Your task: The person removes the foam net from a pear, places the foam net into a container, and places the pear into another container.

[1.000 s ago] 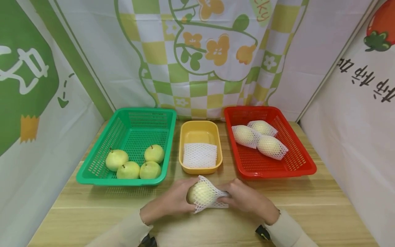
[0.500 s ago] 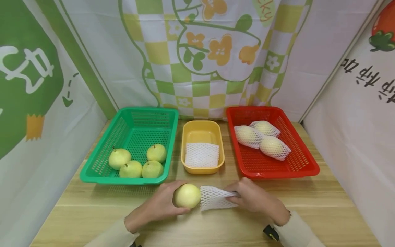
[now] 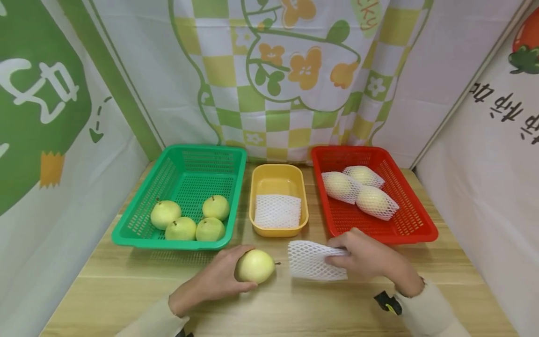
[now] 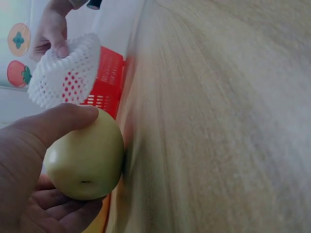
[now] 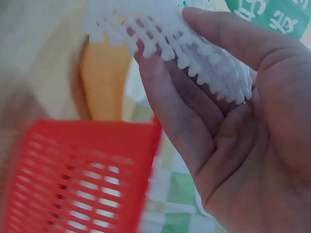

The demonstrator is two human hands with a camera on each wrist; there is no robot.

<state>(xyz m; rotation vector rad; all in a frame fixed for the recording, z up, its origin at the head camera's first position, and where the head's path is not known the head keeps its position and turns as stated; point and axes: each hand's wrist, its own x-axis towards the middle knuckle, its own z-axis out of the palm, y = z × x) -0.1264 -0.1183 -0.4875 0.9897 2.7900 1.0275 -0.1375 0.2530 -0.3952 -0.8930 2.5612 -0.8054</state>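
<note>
A pale wood-grain tabletop (image 3: 294, 309) runs back to a curtain (image 3: 248, 119) of green, yellow and white checks, printed with orange flowers (image 3: 305, 69). White fabric walls flank it: the left wall (image 3: 122, 154) bears a large green shape (image 3: 76, 117) and a dashed arrow (image 3: 97, 136); the right wall (image 3: 467, 196) carries dark lettering (image 3: 502, 105) and a red fruit print (image 3: 527, 35), perhaps a persimmon, cut off at the edge. Soft, even light fills the space

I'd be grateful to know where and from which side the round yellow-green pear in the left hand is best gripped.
I'd grip the round yellow-green pear around its wide middle, coming from the person's left, as the left hand does. Its thin dark stem points right, so this should leave that end free, facing the white foam mesh sleeve.
</note>
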